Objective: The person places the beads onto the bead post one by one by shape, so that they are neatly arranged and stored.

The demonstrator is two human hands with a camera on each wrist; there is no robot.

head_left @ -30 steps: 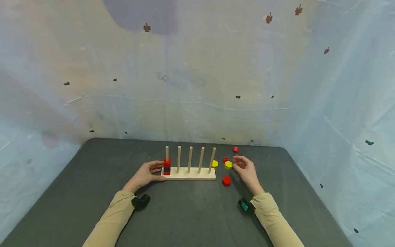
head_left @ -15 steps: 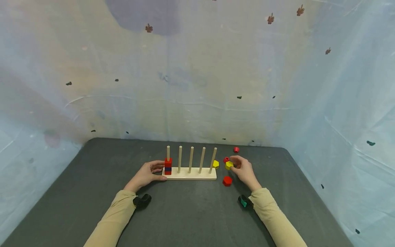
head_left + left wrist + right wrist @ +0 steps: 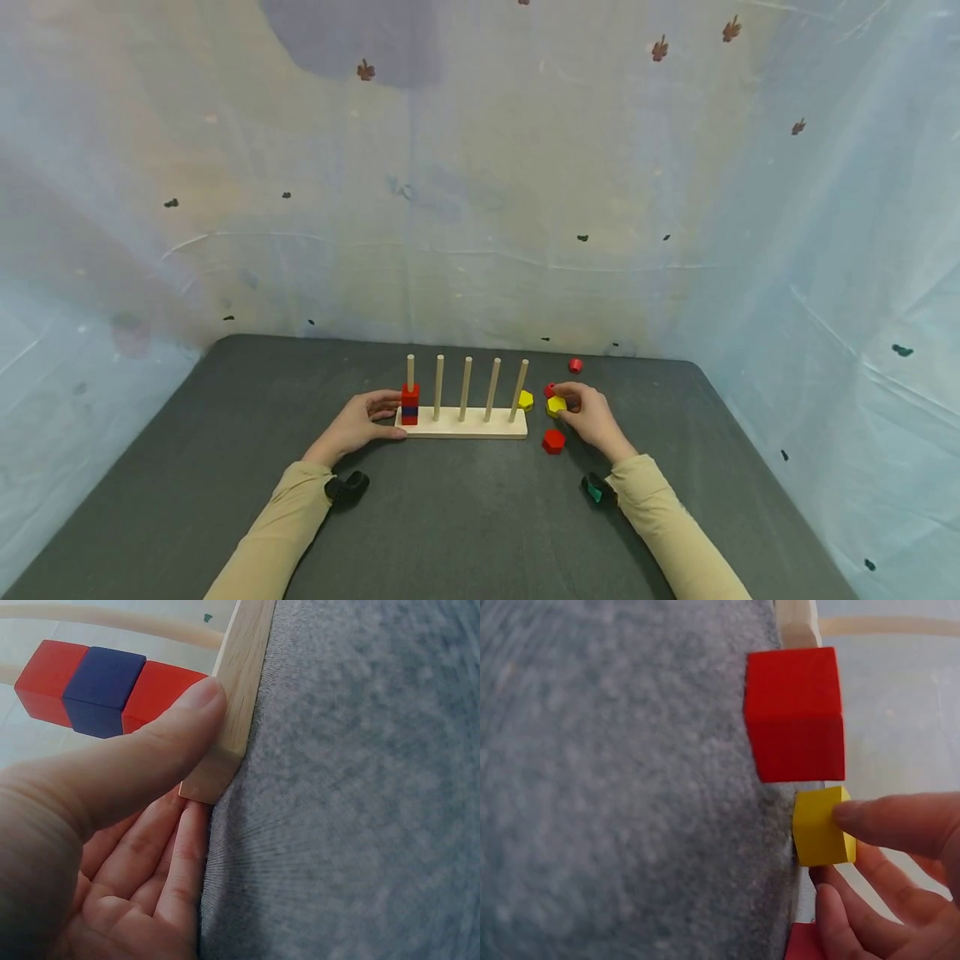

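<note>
In the head view, my left hand point(image 3: 356, 427) grips the left end of a wooden peg board point(image 3: 468, 426) with several upright pegs. Its thumb lies on the base in the left wrist view, the other fingers at the end and beneath. Red blocks point(image 3: 49, 681) and a blue block point(image 3: 103, 690) are stacked on the leftmost peg. To the right of the board, my right hand point(image 3: 594, 419) pinches a yellow hexagonal block point(image 3: 821, 827), which sits at table level. A red hexagonal block point(image 3: 553, 442) lies just nearer the person.
Another yellow block point(image 3: 526, 401) lies by the board's right end. A small red block point(image 3: 550, 389) is partly hidden behind the right fingers; a further red one point(image 3: 575, 365) lies near the back edge. The dark table point(image 3: 465, 517) meets a hanging sheet point(image 3: 480, 283).
The right hand has moved left and its fingers have closed on the yellow block, which has barely shifted. The left hand keeps its grip on the board.
</note>
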